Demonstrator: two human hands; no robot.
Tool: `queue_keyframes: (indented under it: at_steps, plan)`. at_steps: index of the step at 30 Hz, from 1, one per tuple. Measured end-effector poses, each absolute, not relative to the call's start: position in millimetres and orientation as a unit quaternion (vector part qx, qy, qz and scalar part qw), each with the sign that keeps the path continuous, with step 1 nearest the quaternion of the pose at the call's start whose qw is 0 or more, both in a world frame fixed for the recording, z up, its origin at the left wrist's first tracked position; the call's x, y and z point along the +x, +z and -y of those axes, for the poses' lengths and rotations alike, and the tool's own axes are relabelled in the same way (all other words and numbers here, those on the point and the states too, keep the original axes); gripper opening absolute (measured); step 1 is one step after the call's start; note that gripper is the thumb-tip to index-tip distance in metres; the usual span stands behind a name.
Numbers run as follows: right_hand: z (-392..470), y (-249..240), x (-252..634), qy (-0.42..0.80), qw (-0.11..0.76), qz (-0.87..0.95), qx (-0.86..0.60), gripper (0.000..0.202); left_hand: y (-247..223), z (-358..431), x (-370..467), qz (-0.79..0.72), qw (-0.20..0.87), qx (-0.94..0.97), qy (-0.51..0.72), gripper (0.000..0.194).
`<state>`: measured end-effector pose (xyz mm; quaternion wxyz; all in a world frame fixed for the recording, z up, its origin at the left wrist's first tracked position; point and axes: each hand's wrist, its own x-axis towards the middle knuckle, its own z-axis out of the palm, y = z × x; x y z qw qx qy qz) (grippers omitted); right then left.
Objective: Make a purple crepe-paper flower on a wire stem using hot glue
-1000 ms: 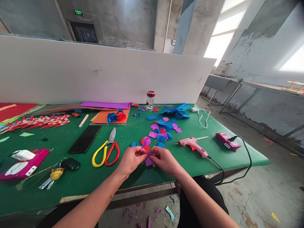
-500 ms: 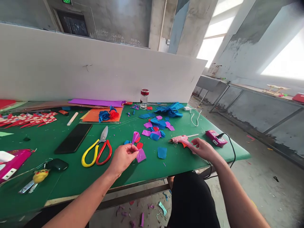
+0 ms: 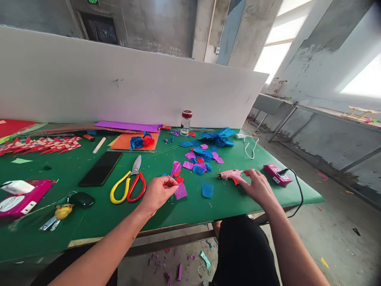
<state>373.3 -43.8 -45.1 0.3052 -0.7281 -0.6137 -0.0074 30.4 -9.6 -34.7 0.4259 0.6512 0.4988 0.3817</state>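
Head view, sole entry.

Left hand (image 3: 160, 192): closed in a fingertip pinch on the narrow base of a purple paper petal (image 3: 175, 169), which is held up over the near middle of the green table (image 3: 190, 210). A purple square (image 3: 181, 192) shows just beside the fingertips; whether it is held too or lies on the table cannot be told.

Right hand (image 3: 258, 186): fingers at the handle of a pink glue gun (image 3: 230, 174), nozzle pointing left. How firmly they grasp cannot be told.

Surroundings: loose blue square (image 3: 207, 190) between the hands; mixed paper pieces (image 3: 198, 170) farther off; scissors (image 3: 137, 164) left of the left hand; blue paper flower (image 3: 137, 143) far left, on orange sheets (image 3: 122, 143); jar (image 3: 185, 125) upright at the far edge.

Step, as judged: taking up the glue gun while the petal is kept pinched. The next move seems to call for a sure hold on the handle, nozzle clear of the left fingers.

Differences: one second earlier both hands met at the purple paper; now the right is at the gun and the blue square lies uncovered. Against half a second earlier, little but the camera's angle has altered.
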Motion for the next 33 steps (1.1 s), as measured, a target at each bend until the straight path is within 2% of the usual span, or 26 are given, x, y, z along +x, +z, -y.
queue_keyframes:
  at_steps: [3, 5, 8, 11, 13, 19, 26, 33]
  plan:
    - [49.7, -24.5, 310.2, 0.166, 0.418, 0.619, -0.643, 0.027, -24.2, 11.4, 27.4, -0.482, 0.440, 0.648, 0.391, 0.014]
    - [47.9, -16.2, 262.8, 0.305, 0.435, 0.649, -0.544, 0.027, -18.3, 12.4, 24.4, -0.476, 0.440, 0.645, 0.405, 0.014]
    - [36.3, -12.3, 208.5, 0.386, 0.433, 0.652, -0.488, 0.028, -12.7, 12.1, 18.7, -0.471, 0.437, 0.637, 0.427, 0.015]
    - [21.0, -13.4, 184.9, 0.401, 0.417, 0.667, -0.469, 0.016, -9.4, 10.2, 12.6, -0.470, 0.438, 0.628, 0.439, 0.018]
    - [13.1, -13.8, 181.8, 0.397, 0.433, 0.660, -0.469, 0.016, -6.7, 9.4, 9.3, -0.466, 0.442, 0.617, 0.455, 0.023]
    - [11.9, -11.4, 182.8, 0.386, 0.620, 0.482, -0.484, 0.027, -1.4, 14.2, 7.0, -0.425, 0.504, 0.531, 0.532, 0.042]
    - [19.7, -13.0, 167.0, 0.474, 0.670, 0.387, -0.421, 0.024, -3.7, 21.5, 18.5, -0.410, 0.512, 0.505, 0.561, 0.029]
    - [18.5, -11.6, 165.4, 0.459, 0.700, 0.369, -0.404, 0.022, -1.8, 26.0, 25.4, -0.385, 0.569, 0.467, 0.557, 0.022]
